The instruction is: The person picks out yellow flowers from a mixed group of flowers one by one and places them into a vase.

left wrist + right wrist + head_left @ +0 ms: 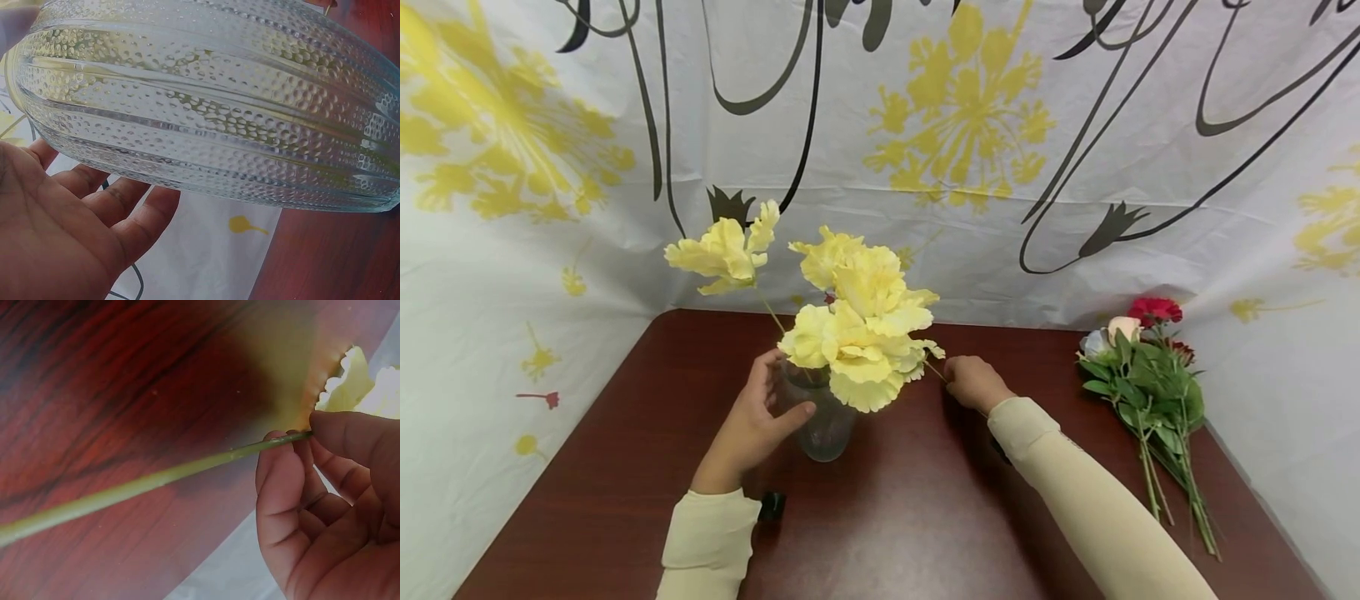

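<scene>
A ribbed, dimpled glass vase (825, 429) (206, 112) stands on the dark red table. My left hand (760, 425) (62, 219) holds it near the neck, thumb in front and fingers around the left side. One yellow flower (722, 254) leans out of the vase to the left. Over and in front of the rim, several yellow blooms (865, 325) overlap and hide part of the vase mouth. To the right of the vase, my right hand (976, 383) (337, 500) pinches a green flower stem (156, 478) between thumb and fingers, close below its yellow petals (350, 381).
A bunch of flowers (1138, 392), with red, pale pink and whitish heads and green leaves, lies at the table's right side, stems pointing to the front. A white cloth (850, 158) with yellow and dark flower prints hangs behind the table (910, 500) and along both sides.
</scene>
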Demonstrator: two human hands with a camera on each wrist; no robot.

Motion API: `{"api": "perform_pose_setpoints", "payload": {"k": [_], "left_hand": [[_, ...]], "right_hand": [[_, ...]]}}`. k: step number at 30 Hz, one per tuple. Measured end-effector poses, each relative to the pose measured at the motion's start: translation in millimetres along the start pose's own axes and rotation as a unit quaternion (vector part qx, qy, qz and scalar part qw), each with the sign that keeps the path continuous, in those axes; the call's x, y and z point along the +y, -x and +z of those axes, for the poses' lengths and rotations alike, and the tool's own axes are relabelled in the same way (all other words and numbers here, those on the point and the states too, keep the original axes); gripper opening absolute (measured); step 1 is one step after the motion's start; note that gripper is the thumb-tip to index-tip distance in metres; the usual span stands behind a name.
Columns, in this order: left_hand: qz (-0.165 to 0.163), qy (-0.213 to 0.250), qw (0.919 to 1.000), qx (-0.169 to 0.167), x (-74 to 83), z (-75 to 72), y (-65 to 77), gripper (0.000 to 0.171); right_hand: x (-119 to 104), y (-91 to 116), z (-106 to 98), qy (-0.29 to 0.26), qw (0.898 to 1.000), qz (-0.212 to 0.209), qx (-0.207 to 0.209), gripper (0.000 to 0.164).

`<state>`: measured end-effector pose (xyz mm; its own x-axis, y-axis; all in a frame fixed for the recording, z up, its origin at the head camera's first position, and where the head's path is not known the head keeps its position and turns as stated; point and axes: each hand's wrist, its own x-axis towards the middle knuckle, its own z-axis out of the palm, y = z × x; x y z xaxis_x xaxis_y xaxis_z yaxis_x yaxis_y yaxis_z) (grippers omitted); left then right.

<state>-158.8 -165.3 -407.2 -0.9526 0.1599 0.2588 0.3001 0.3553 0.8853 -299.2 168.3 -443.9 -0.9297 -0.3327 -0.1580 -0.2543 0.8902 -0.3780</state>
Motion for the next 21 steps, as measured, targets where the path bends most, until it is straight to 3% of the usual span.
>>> {"api": "perform_pose_setpoints", "payload": {"k": [4, 10, 21], "left_hand": [[-0.003, -0.001, 1.0, 0.0, -0.5, -0.4, 0.0, 0.074], [-0.009, 0.002, 0.9999, -0.004, -0.2, -0.4, 1.1, 0.076], [-0.011, 0.004, 0.9999, -0.004, 1.0, -0.5, 0.7, 0.076]], "right_hand": [[-1, 0, 0, 0.005, 1.0, 0.0, -0.003, 0.006], [-1, 5, -8, -0.01, 0.999, -0.036, 0.021, 0.008], [-12, 23, -48, -0.064, 0.994, -0.062, 0.064, 0.011]]}}
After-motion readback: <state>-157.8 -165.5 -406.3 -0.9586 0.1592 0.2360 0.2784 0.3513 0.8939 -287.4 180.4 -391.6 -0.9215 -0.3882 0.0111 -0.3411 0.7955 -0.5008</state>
